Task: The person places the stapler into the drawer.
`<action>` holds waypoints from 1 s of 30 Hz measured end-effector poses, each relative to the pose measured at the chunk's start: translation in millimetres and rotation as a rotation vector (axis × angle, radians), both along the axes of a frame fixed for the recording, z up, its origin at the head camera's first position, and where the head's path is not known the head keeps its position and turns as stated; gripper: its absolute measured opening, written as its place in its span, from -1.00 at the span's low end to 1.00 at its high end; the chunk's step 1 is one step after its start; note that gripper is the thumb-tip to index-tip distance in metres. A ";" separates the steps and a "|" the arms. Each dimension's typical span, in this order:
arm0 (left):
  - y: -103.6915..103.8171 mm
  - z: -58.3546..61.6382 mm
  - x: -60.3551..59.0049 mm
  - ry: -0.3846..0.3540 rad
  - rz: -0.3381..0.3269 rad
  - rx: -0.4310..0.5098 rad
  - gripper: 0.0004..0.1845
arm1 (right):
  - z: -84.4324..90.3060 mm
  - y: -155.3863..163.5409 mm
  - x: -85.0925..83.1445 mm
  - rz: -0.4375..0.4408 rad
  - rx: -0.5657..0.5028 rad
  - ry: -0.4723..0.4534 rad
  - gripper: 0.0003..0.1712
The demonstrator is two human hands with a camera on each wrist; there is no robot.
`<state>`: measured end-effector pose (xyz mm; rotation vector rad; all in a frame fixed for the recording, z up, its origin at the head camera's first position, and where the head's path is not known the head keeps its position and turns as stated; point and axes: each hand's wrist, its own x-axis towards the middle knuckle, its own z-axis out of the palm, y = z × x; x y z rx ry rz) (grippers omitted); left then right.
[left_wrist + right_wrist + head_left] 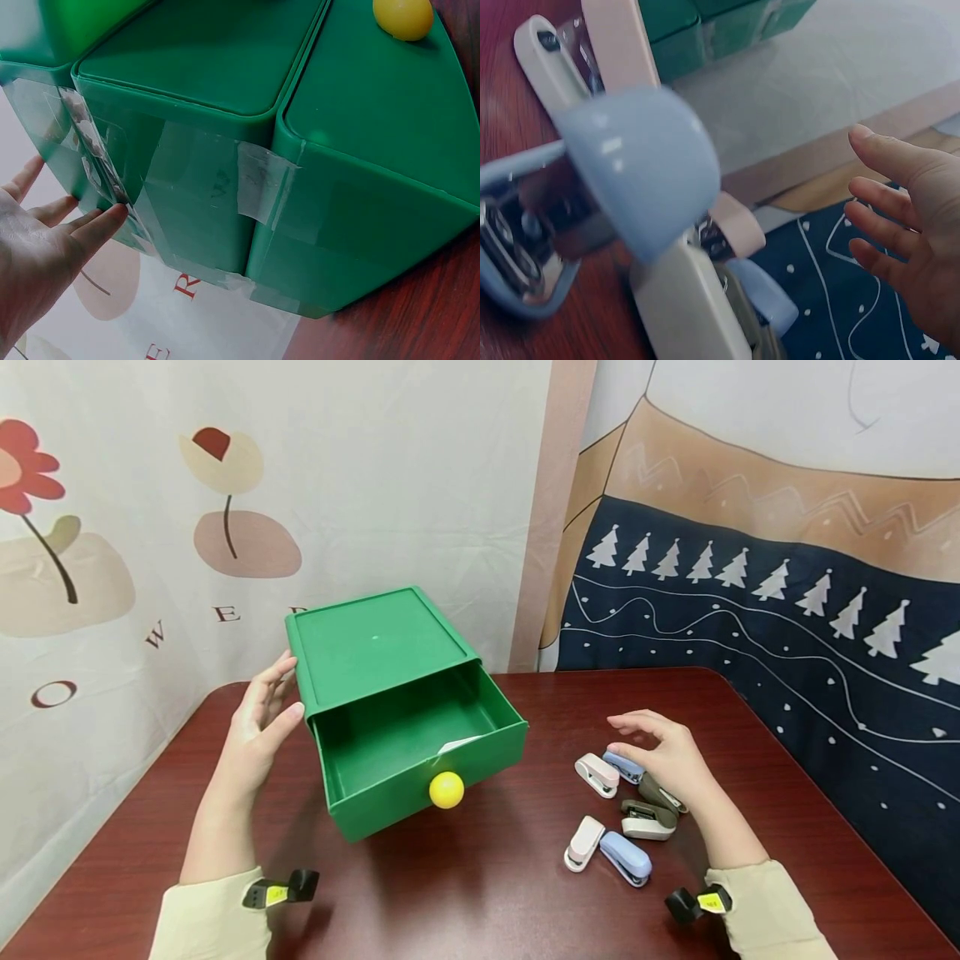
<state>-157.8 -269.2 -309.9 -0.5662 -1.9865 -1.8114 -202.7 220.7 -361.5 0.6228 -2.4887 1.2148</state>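
Green plastic drawer unit (386,643), centre-left of the head view, its top drawer (427,785) pulled out toward the lower edge of the frame.

Left hand (251,735): left of centre, fingers extended and thumb apart, grasping nothing; fingertips at the side of the unit. The left wrist view shows them against clear tape (94,146) on that side.

Right hand (667,756): right of centre, released, thumb and fingers spread apart, above the rear staplers; nothing held.

Staplers, six, grouped right of centre, below and beside the right hand:
– pale pink-and-white stapler (597,775), upper left of the group;
– blue stapler (622,767), just beside it, partly behind the hand;
– dark olive stapler (663,795), right side of the group;
– olive-and-white stapler (648,822), middle of the group;
– second pink-and-white stapler (583,843), lower left;
– second blue stapler (626,859), lower right.

Yellow ball knob (446,790): on the drawer front.

Table (517,893): dark red-brown, wood-grained.

Printed cloths behind: flowers (225,460) at upper left, white trees (701,562) on navy at upper right.
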 end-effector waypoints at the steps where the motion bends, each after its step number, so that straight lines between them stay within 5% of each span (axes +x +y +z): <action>1: 0.0 0.1 -0.1 0.001 -0.002 0.001 -0.45 | -2.9 2.9 -2.1 -0.001 0.005 -0.014 -0.57; 9: -0.6 0.4 -0.8 0.006 0.001 -0.003 -0.45 | -17.3 16.9 -10.7 -0.013 0.054 -0.109 -0.51; 30: -0.5 0.3 0.4 -0.008 0.015 -0.025 -0.43 | -44.1 37.5 -20.1 0.040 0.095 -0.185 -0.50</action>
